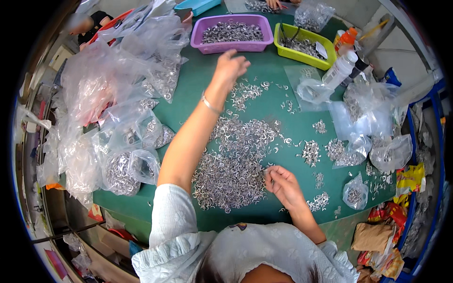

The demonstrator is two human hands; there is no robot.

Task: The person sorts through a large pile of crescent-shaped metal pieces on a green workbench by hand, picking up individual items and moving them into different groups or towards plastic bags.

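Observation:
A wide heap of small, silvery, C-shaped metal pieces (231, 181) lies on the green tabletop in front of me. My left arm stretches across it, and my left hand (231, 68) is over the far side, just short of the purple basket (231, 47). Its fingers are loosely apart, with nothing visible in them. At the heap's right edge, my right hand (285, 186) has thumb and forefinger pinched together. What they hold, if anything, is too small to make out. Smaller piles of pieces (310, 153) lie to the right of that hand.
Clear plastic bags (104, 85) crowd the left side. A lime-green basket (306, 55) of metal parts stands at the back right, near a white bottle (340, 70). More bags of parts (390, 153) line the right. Another person's hand (274, 4) shows at the far edge.

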